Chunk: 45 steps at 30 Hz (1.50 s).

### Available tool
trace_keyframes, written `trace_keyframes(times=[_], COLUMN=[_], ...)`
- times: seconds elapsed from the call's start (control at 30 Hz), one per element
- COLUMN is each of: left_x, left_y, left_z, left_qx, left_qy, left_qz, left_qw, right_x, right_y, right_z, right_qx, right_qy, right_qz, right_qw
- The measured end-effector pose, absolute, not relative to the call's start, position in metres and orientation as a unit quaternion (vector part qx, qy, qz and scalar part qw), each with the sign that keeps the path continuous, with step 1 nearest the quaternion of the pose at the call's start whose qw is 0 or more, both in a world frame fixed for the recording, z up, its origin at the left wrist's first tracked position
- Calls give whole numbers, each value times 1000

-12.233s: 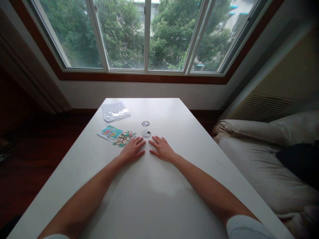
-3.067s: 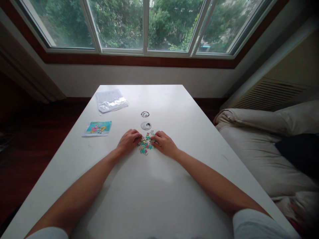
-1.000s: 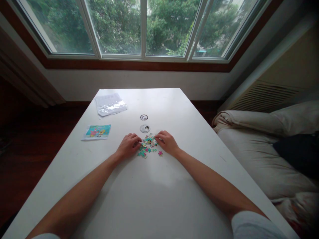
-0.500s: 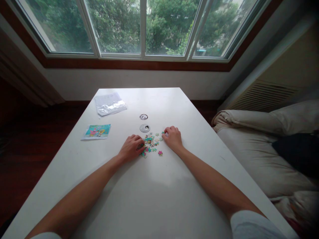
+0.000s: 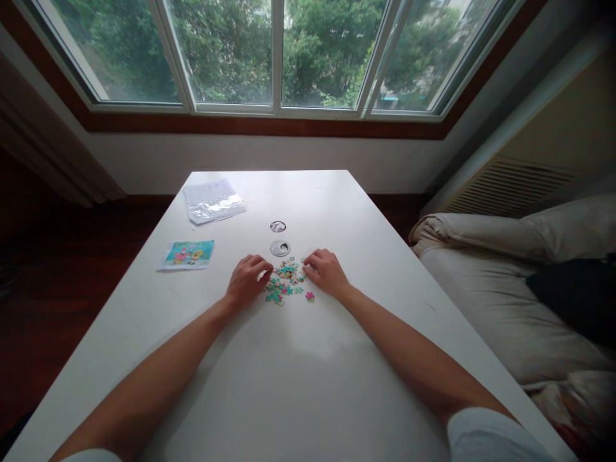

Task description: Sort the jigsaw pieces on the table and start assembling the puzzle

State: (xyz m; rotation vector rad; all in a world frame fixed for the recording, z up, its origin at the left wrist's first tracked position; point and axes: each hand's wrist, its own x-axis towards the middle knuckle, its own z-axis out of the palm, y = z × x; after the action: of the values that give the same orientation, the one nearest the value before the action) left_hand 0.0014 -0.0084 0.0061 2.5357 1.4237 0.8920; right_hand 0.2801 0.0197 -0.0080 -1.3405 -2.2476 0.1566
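A loose pile of small jigsaw puzzle pieces (image 5: 289, 273) in green, pink and yellow lies on the white table. At the pile's left edge is my left hand (image 5: 248, 278), thumb and forefinger drawn together in a pinch; whatever is between the tips is too small to make out. My right hand (image 5: 327, 272) rests at the right edge, its fingers apart and bent, the tips touching or just over the outer pieces. One pink piece (image 5: 310, 296) lies by itself, nearer to me than the right hand.
Beyond the pile, two round inserts (image 5: 280, 248) sit in the tabletop, one behind the other. To the left lie a colourful cartoon picture (image 5: 187, 255) and, farther back, a clear plastic bag (image 5: 214, 201). A beige sofa (image 5: 491, 289) stands along the right side of the table (image 5: 298, 385).
My left hand has drawn back slightly left and away from me, uncovering green pieces at the pile's left. The right hand has shifted left, closer to the pile.
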Motion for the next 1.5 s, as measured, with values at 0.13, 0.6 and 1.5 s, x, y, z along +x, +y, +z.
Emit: trace_keyframes(times=[0.13,0.6,1.5], left_x=[-7,-16,-2], left_y=[-3,5,-4], left_z=[6,-5,0], left_qx=[796,760,829], left_qy=[514,574,510], left_qz=[320,301,224], left_qw=[32,56,51], right_x=[276,275,259], right_y=[11,12,-5], right_z=[-3,-6,4], right_qx=[-456,-465,-431], right_qy=[-856,-848,-872], right_qz=[64,102,63], right_qw=[234,234,222])
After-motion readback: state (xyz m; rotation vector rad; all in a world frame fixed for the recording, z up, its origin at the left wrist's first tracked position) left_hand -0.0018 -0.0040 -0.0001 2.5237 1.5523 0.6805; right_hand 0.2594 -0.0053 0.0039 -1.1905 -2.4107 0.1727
